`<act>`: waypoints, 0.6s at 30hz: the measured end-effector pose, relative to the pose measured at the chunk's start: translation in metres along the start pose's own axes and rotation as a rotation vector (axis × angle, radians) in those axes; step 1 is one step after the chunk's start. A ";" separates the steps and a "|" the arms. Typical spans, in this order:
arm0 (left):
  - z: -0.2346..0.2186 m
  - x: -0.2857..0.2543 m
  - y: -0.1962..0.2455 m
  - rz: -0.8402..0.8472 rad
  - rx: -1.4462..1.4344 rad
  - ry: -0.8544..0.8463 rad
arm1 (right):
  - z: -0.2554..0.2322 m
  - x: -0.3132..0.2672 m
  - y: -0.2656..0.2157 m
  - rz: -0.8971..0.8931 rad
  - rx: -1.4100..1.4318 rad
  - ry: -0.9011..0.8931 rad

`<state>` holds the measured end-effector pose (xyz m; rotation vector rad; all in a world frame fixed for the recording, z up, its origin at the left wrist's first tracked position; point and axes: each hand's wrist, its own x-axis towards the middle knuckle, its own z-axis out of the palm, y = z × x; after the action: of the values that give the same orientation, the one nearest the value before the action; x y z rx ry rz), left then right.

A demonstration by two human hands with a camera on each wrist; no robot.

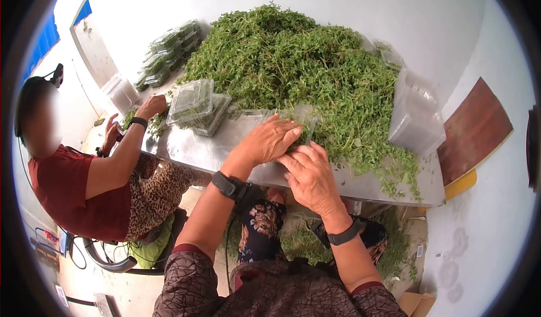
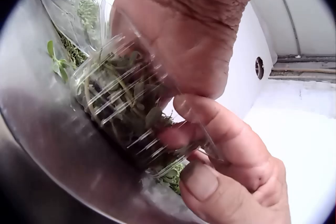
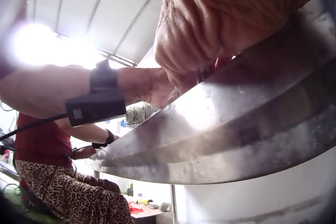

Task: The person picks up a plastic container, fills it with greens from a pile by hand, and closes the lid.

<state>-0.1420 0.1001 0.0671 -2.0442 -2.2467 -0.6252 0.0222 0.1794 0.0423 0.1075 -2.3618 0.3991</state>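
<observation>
Hands at work: two, same person, close together at the table's near edge. Right hand [image 1: 309, 176]: thumb and fingers pinch the edge of a clear box [image 2: 126, 98]. Left hand [image 1: 270, 139]: palm down over the same box; its fingertips are hidden, cannot tell whether they grip or merely press. Wristbands: one per arm.

Box in hand: one, between the two hands, in front of the heap. Thin see-through plastic, ribbed walls, bright glare along the ribs. Inside, green leaves and paler stems, packed against the wall. Cannot tell whether it is level.

Metal table [image 1: 194, 146]: one, shiny. Heap of greens [image 1: 293, 57]: one, large, loose, some sprigs trailing to the near edge. Paired filled boxes [image 1: 191, 100]: two, one on the other, left of the heap. Back stack [image 1: 169, 54]: several filled boxes, exact count unclear. Nested boxes [image 1: 417, 117] right of the heap: too overlapped to count. Second person [image 1: 79, 187]: one, seated left, red top, both hands near a small bunch of greens.
</observation>
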 end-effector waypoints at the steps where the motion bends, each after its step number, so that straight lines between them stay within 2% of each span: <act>1: 0.001 -0.001 -0.003 0.006 0.002 0.004 | 0.000 0.000 0.001 -0.001 -0.006 0.004; 3: -0.009 0.000 0.007 -0.095 -0.165 0.048 | 0.001 -0.001 0.001 -0.004 0.010 0.003; 4: -0.011 0.001 0.009 -0.092 -0.166 0.050 | 0.001 0.000 0.001 -0.004 0.006 0.004; 6: -0.013 0.004 0.010 -0.035 -0.063 0.161 | 0.001 0.000 0.000 -0.001 0.008 0.014; 9: -0.007 0.011 0.011 -0.028 -0.078 0.198 | 0.001 0.000 0.001 0.002 0.015 0.002; 13: 0.005 0.018 0.012 -0.029 -0.100 0.126 | 0.000 0.001 0.001 -0.004 0.019 0.018; 15: 0.005 0.020 0.015 -0.027 -0.006 0.042 | 0.002 0.000 0.003 -0.026 0.027 0.039; 18: 0.001 0.019 0.018 -0.064 0.026 0.076 | 0.002 -0.002 0.004 -0.023 0.031 0.022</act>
<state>-0.1271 0.1190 0.0759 -1.9091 -2.2732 -0.6623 0.0212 0.1824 0.0388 0.1433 -2.3309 0.4236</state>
